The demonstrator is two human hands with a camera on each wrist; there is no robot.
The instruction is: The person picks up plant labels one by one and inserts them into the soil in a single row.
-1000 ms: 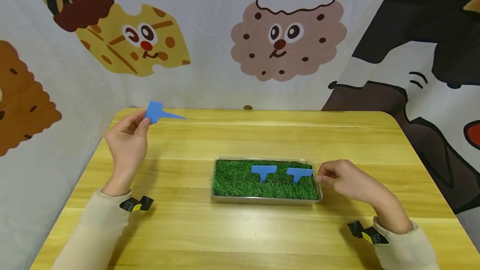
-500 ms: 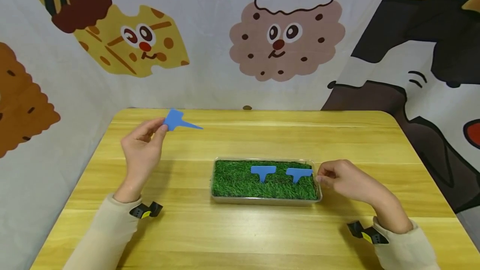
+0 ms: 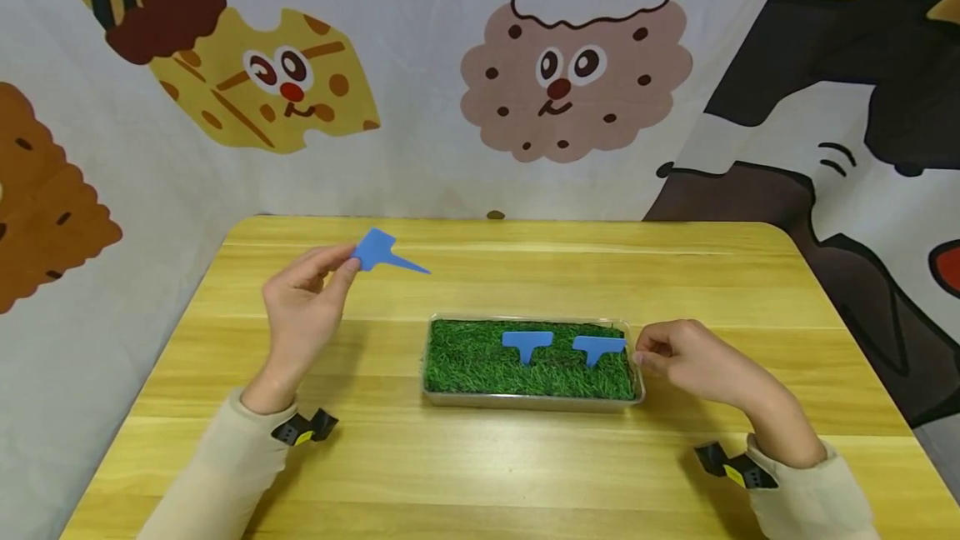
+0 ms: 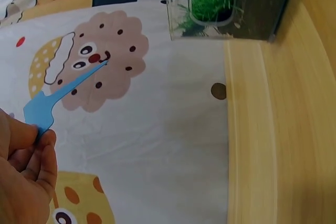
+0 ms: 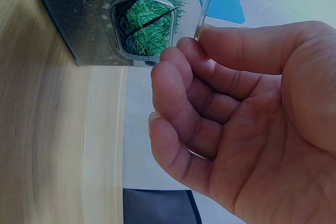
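In the head view, my left hand (image 3: pixel 303 307) pinches a blue T-shaped plant label (image 3: pixel 375 250) by its wide head, between thumb and fingertips. Its pointed stem slopes down to the right, above the table and apart from the box. A clear plastic box (image 3: pixel 525 402) filled with green artificial grass (image 3: pixel 472 365) stands right of it. Two more blue plant labels, one middle (image 3: pixel 527 340) and one right (image 3: pixel 598 345), stand upright in the grass. My right hand (image 3: pixel 708 361) pinches the box's right rim between thumb and index finger, its other fingers curled, as the right wrist view shows.
The box stands on a light wooden table (image 3: pixel 480 473). Behind the table hangs a white cloth (image 3: pixel 420 165) printed with cartoon biscuits and cheese. Each sleeve cuff carries a small black camera, one left (image 3: pixel 303 429) and one right (image 3: pixel 735 467).
My left hand has moved right and slightly down with the plant label, toward the box, and the label's stem now tilts down more. My right hand and the box have stayed put.
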